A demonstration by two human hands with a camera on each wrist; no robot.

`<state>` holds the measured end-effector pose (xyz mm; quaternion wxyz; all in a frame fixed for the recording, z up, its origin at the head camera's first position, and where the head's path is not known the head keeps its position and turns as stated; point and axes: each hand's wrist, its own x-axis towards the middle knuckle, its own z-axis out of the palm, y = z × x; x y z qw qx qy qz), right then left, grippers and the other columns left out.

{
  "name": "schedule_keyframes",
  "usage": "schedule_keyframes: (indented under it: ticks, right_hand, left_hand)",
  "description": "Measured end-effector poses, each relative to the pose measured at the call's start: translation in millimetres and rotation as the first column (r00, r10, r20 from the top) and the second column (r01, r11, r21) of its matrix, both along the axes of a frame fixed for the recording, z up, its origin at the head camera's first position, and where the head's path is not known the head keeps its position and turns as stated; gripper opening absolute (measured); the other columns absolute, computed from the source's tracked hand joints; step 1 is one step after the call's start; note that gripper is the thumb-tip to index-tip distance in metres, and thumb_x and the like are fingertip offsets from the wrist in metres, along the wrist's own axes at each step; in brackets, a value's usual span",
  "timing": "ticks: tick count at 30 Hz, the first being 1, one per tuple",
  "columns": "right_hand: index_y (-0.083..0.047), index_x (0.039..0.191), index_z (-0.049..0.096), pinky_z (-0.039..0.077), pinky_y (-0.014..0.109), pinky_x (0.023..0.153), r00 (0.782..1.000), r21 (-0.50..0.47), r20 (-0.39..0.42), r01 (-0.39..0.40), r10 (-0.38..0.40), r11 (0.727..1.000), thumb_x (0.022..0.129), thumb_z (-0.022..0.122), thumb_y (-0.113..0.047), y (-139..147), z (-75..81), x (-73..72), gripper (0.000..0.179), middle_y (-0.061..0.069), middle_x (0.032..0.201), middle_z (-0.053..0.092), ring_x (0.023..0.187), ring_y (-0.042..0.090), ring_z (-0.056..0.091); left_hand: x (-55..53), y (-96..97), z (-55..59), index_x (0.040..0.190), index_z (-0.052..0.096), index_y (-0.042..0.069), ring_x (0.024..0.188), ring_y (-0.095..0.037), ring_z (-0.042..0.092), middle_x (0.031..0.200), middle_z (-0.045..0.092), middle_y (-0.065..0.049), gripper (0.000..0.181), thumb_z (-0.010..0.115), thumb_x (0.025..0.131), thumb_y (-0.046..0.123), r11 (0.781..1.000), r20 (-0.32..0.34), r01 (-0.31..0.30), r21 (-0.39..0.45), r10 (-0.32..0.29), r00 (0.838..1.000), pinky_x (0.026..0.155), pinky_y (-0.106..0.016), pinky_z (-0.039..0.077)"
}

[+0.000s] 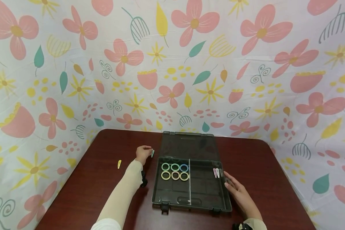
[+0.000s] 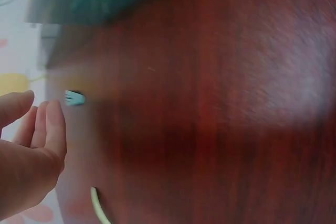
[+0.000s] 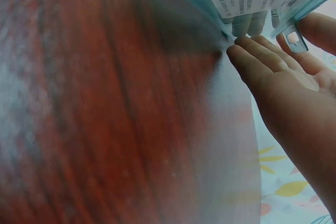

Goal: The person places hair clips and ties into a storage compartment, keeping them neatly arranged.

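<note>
A teal hair clip [image 1: 152, 153] lies on the table just past the fingertips of my left hand [image 1: 143, 154]. In the left wrist view that hand [image 2: 37, 145] has thumb and fingers apart, with a gap to the clip [image 2: 74, 98]. My right hand [image 1: 241, 194] rests against the right wall of an open, dark see-through case [image 1: 172, 197], fingers fairly straight. Several ring-shaped hair ties [image 1: 175, 175] lie in two rows in its left compartment. A pink clip [image 1: 214, 172] and a white clip [image 1: 218, 172] lie at the right compartment's far right corner.
A yellow hair clip [image 1: 119, 164] lies on the brown table [image 1: 103, 188], left of my left forearm. The case's lid [image 1: 189, 147] is folded back toward the flowered cloth [image 1: 172, 64] behind the table. A clear divider [image 1: 189, 188] parts the case.
</note>
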<state>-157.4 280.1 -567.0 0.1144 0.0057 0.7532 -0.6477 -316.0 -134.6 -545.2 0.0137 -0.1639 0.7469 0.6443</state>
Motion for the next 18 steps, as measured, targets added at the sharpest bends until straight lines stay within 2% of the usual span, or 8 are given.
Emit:
schedule_keyframes:
  ticks: [5, 9, 18]
  right_hand:
    - [-0.009, 0.154, 0.02, 0.017, 0.062, 0.112, 1.0, -0.009, 0.0, 0.003, -0.003, 1.0, 0.103, 0.047, -0.02, -0.1, -0.5, 0.6, 0.059, 0.018, 0.159, 0.005, 0.144, 0.043, 0.001]
    - [-0.008, 0.154, 0.019, 0.016, 0.063, 0.112, 1.0, -0.013, 0.003, 0.003, -0.003, 1.0, 0.103, 0.047, -0.02, 0.1, 0.0, 0.9, 0.059, 0.018, 0.159, 0.005, 0.143, 0.043, 0.0]
    - [-0.009, 0.154, 0.019, 0.016, 0.062, 0.113, 1.0, -0.013, 0.023, 0.001, -0.001, 1.0, 0.103, 0.047, -0.021, 1.2, -0.2, 0.3, 0.06, 0.018, 0.16, 0.004, 0.144, 0.042, -0.001]
  left_hand:
    - [-2.0, 0.8, -13.8, 0.11, 0.067, -0.006, 0.099, -0.035, 0.062, 0.109, 0.064, -0.023, 0.024, 0.067, 0.087, 0.001, 0.989, -0.009, -0.038, -0.143, 0.038, 0.999, 0.081, -0.042, 0.056]
    - [-4.2, 2.9, -18.3, 0.107, 0.069, -0.004, 0.099, -0.036, 0.061, 0.108, 0.065, -0.022, 0.023, 0.069, 0.085, 0.002, 0.974, -0.004, -0.054, -0.222, 0.054, 0.999, 0.078, -0.042, 0.056]
    - [-6.2, 6.2, -20.1, 0.098, 0.07, -0.005, 0.087, -0.033, 0.066, 0.094, 0.07, -0.02, 0.015, 0.069, 0.083, -0.003, 0.954, -0.017, -0.054, -0.294, 0.051, 0.999, 0.072, -0.042, 0.058]
